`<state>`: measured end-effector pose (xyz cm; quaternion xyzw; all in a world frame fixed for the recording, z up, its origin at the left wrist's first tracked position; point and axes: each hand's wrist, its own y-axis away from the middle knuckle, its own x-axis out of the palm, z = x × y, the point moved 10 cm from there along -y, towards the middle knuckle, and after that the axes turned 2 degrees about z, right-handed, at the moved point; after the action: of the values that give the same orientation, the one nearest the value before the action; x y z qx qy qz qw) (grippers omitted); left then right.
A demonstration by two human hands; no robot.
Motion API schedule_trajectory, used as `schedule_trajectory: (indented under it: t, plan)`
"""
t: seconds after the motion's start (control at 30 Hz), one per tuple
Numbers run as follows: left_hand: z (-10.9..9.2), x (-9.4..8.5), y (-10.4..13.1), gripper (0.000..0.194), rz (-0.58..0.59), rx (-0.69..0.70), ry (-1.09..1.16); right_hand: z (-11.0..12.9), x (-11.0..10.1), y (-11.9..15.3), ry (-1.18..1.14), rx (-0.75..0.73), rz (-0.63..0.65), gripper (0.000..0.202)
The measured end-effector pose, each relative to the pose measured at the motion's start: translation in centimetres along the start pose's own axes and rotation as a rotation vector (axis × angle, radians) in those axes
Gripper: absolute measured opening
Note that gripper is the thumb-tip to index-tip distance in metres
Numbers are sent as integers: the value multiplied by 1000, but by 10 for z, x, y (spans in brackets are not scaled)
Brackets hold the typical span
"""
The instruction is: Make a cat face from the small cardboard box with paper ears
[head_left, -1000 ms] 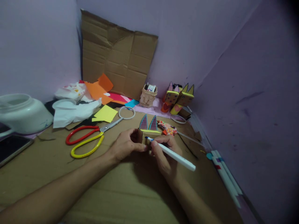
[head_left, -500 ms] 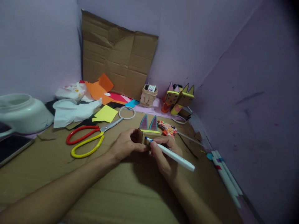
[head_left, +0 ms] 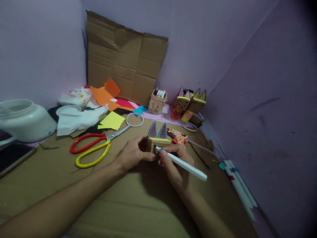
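Note:
A small cardboard box figure [head_left: 162,144] with a yellow strip and two pointed purple ears edged in blue stands in front of me. My left hand [head_left: 135,153] grips its left side, thumb along the lower front. In my right hand [head_left: 177,162] is a white marker [head_left: 187,167], held like a pen. Its blue tip meets or nearly meets the left part of the box's front face, at a dark blue spot. My fingers cover the box's lower right. Just behind it lies a patterned piece of fabric or paper [head_left: 179,136].
Left are red-and-yellow-handled scissors [head_left: 109,140], yellow paper [head_left: 112,121], a phone [head_left: 15,158] and a white pot [head_left: 29,122]. Behind stand a marker holder [head_left: 158,102] and two eared figures [head_left: 189,105]. More markers [head_left: 239,185] lie along the right wall. A cardboard sheet [head_left: 123,59] leans at the back.
Almost nothing differs. The marker's back end has shifted very slightly, while both hands and the box stay in place.

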<state>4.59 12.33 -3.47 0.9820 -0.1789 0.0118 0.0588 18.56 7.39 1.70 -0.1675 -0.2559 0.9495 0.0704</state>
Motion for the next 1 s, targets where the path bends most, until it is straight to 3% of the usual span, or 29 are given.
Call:
schedule_trajectory:
  t: [1.0]
  plan:
    - [-3, 4, 1, 42, 21, 5, 4, -1, -1, -2, -32, 40, -34, 12]
